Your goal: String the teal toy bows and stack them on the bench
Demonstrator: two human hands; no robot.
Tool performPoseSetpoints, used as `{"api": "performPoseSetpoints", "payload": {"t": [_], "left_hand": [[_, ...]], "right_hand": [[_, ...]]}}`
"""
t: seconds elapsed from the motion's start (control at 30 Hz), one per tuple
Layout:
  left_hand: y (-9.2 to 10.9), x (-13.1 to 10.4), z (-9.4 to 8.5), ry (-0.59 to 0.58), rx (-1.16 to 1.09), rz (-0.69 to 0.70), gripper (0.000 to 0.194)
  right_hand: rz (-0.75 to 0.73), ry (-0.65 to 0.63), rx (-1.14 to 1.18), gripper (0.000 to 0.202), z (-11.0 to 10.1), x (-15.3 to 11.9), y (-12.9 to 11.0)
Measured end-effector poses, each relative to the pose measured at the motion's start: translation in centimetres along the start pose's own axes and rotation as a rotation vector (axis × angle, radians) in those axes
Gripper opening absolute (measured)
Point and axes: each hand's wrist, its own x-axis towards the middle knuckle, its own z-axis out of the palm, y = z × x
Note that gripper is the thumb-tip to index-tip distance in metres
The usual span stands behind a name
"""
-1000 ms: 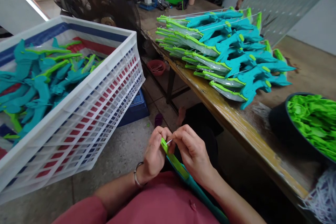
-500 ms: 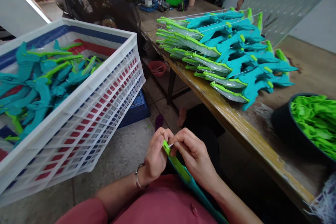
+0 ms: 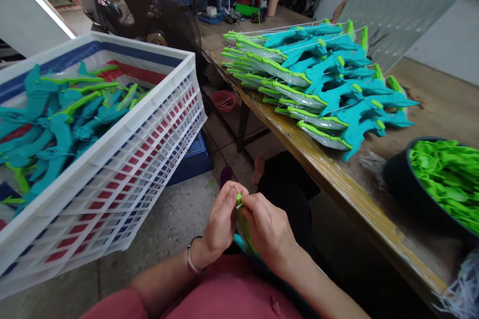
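Close to my body, my left hand (image 3: 220,220) is closed around the tip of a teal-and-green plastic piece (image 3: 244,227), perhaps a toy bow. The bright green tip (image 3: 239,199) shows between my two hands. Fingers pinched together, my right hand (image 3: 270,232) presses in at the other side of this tip. A short bit of white string shows there, mostly hidden by my fingers. The rest of the piece runs down toward my lap behind my right hand and wrist.
Similar teal-and-green pieces (image 3: 322,75) with white strings lie stacked on the table (image 3: 344,194). A black tub (image 3: 400,174) of green parts and some white strings (image 3: 462,284) are at right. Left stands a white crate (image 3: 149,144) of teal parts; a fan (image 3: 149,5) is behind.
Both hands have drawn closer together over the green tip, and the piece is turned more upright. Less of its body and string shows now.
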Motion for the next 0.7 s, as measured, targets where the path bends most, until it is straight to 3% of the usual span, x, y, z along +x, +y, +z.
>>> {"api": "performPoseSetpoints", "payload": {"t": [0.3, 0.47, 0.6, 0.7], "left_hand": [[-0.8, 0.2, -0.9, 0.010, 0.293, 0.029, 0.035], [-1.1, 0.6, -1.7, -0.024, 0.476, 0.120, 0.033], [-0.8, 1.4, -1.8, -0.129, 0.391, 0.003, 0.038], [-0.7, 2.0, -2.0, -0.205, 0.305, -0.051, 0.038]], "right_hand": [[-0.158, 0.068, -0.286, 0.025, 1.1, -0.5, 1.3], [-0.182, 0.124, -0.228, 0.023, -0.6, 0.9, 0.2], [-0.008, 0.268, 0.102, 0.019, -3.7, 2.2, -1.3], [0.216, 0.379, 0.182, 0.013, -4.6, 2.9, -0.4]]}}
